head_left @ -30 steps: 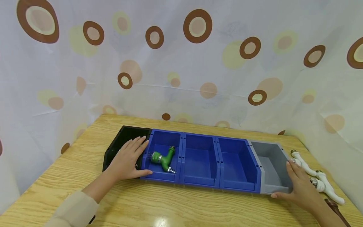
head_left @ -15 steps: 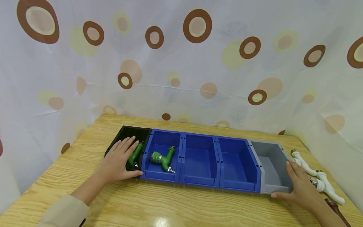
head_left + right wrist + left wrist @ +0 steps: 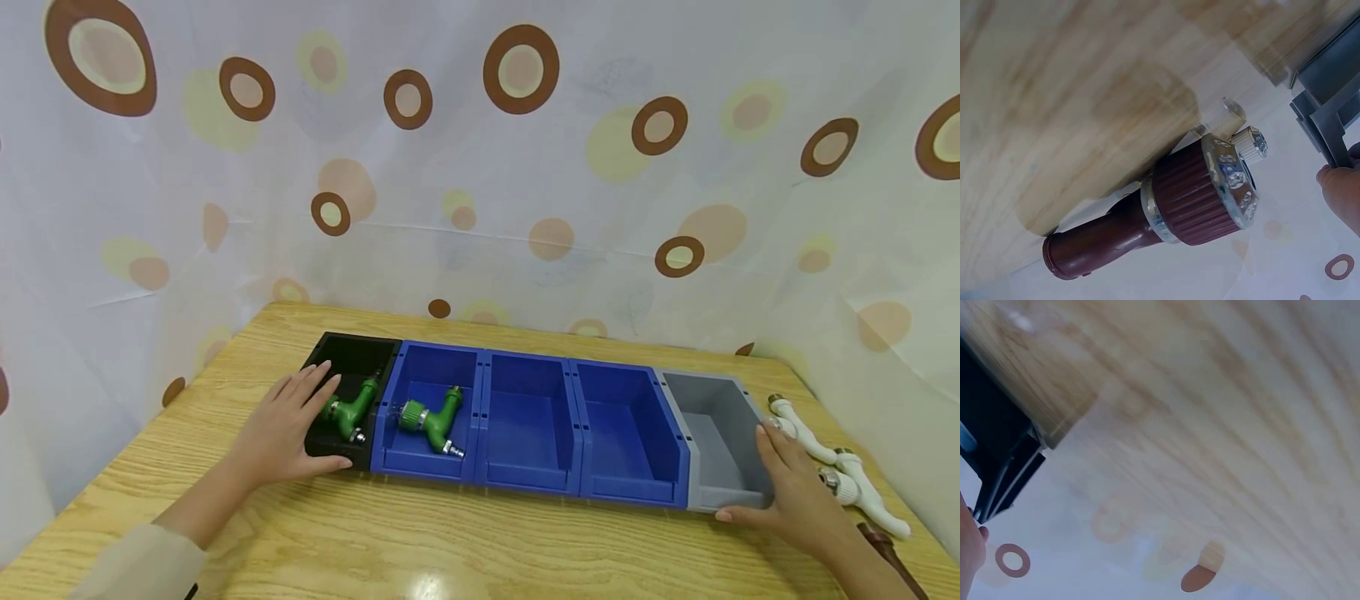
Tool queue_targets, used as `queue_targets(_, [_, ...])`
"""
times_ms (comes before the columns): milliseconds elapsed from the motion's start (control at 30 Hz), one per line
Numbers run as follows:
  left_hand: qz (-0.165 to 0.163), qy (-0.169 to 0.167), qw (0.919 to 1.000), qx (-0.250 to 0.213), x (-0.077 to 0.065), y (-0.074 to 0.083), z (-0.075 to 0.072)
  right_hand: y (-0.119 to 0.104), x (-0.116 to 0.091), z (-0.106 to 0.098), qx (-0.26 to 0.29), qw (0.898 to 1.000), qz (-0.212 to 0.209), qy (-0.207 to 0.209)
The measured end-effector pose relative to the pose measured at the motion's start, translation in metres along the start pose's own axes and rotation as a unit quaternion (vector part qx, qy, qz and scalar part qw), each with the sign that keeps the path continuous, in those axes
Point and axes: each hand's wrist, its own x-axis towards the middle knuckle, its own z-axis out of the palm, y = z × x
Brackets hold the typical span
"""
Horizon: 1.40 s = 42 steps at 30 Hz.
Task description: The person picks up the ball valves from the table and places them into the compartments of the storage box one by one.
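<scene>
In the head view a row of joined bins crosses the table: a black bin (image 3: 352,348) at the left, blue bins (image 3: 529,479) in the middle, a grey bin (image 3: 731,500) at the right. My left hand (image 3: 279,425) rests at the black bin's left side, fingers spread over its wall and thumb near its front lip. My right hand (image 3: 802,500) rests on the grey bin's right wall, fingers extended, thumb at the front. One green tap (image 3: 352,412) lies in the black bin, partly behind my left fingers. Another green tap (image 3: 435,423) lies in the leftmost blue bin.
White taps (image 3: 870,492) lie on the wooden table (image 3: 465,550) right of the grey bin. A dark brown tap (image 3: 1191,194) fills much of the right wrist view, close to my right hand. A patterned curtain (image 3: 480,192) hangs behind the table.
My left hand has slid leftward across the black bin to its left side, uncovering the green tap inside. My right hand and the bins have stayed in place.
</scene>
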Motion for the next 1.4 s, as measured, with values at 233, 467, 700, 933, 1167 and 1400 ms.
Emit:
queue_targets(233, [-0.003, -0.005, 1.0000, 0.005, -0.008, -0.008, -0.002, 0.000, 0.000, 0.000, 0.006, 1.000, 0.007, -0.006])
queue_targets(467, [-0.022, -0.023, 0.9995, 0.007, -0.015, -0.013, -0.004, -0.001, 0.000, -0.001, 0.004, 1.000, 0.011, -0.010])
queue_targets(700, [-0.023, -0.021, 0.9995, 0.009, -0.018, -0.017, -0.003, -0.001, -0.001, 0.000, 0.000, 1.000, 0.006, -0.006])
queue_targets(933, [-0.007, -0.010, 0.9999, 0.001, -0.020, -0.020, 0.001, 0.000, 0.000, -0.001, -0.007, 1.000, 0.006, -0.003])
queue_targets(1167, [0.004, -0.022, 0.9997, -0.005, -0.014, -0.021, 0.004, 0.001, -0.005, -0.005, -0.012, 1.000, 0.008, -0.004])
queue_targets(1400, [0.005, -0.026, 0.9995, -0.017, -0.018, -0.022, 0.001, -0.004, -0.001, -0.006, -0.015, 1.000, 0.001, -0.004])
